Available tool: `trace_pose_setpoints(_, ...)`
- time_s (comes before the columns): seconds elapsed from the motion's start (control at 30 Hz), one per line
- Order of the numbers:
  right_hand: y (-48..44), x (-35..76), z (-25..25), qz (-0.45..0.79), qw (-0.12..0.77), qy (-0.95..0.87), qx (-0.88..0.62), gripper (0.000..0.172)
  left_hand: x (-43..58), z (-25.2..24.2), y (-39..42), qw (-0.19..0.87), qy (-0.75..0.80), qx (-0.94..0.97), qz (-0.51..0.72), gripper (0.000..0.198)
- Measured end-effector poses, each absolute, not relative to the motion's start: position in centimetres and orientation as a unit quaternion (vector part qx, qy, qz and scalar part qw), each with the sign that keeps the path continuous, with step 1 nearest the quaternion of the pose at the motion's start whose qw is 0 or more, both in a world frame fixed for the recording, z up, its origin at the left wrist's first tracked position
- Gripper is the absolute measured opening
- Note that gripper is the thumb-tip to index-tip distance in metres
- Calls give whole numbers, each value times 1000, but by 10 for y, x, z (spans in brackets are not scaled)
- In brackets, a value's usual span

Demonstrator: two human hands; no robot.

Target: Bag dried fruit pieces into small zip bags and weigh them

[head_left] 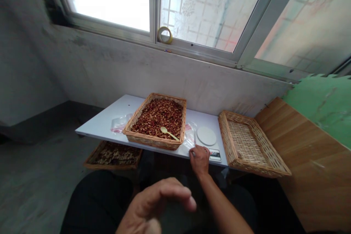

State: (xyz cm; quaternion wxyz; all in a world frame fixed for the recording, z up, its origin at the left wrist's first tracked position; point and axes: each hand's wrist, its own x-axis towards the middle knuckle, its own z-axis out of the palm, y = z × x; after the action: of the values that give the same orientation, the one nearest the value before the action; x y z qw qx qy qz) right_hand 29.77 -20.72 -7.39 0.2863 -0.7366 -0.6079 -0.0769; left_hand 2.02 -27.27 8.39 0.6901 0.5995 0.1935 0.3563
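Observation:
My left hand (159, 204) is raised close to the camera, its fingers bent and apart from the thumb, with nothing visible in it. At the table's front edge, my right hand (200, 157) has curled fingers beside the clear plastic bags (189, 135); whatever they grip is hidden. Just right of those fingers is a white digital scale (215, 154) with a round pan (206, 136). Left of the bags stands a wicker basket (153, 140) full of reddish-brown dried pieces (159, 117). A pale yellow spoon (169, 133) lies on the pieces.
More plastic bags (120, 123) lie left of the basket on the white table (101, 122). A second wicker basket (248, 142) stands at the right end, by a wooden panel (315, 161). Another filled basket (113, 155) sits below the table. A tape roll (165, 35) rests on the windowsill.

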Motion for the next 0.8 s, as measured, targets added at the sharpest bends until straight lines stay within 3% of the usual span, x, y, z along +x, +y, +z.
trace_pose_setpoints(0.17,-193,299,-67,-66,342,-560,-751,21,53,29,-261,675,342,573,316,38)
trace_pose_setpoints(0.3,-190,301,-67,-60,372,-542,-751,35,56,-22,-253,664,384,566,302,43)
trace_pose_setpoints(0.5,-192,304,-59,-13,498,-476,-725,38,61,-67,-241,677,394,540,306,48)
trace_pose_setpoints(0.6,-197,299,-50,76,604,-393,-690,39,76,-78,-233,704,395,506,303,50)
trace_pose_setpoints(0.7,-211,286,-41,242,707,-260,-612,39,97,-76,-224,731,410,460,294,59)
trace_pose_setpoints(0.8,-231,264,-33,387,757,-152,-504,36,117,-65,-217,770,416,367,316,63)
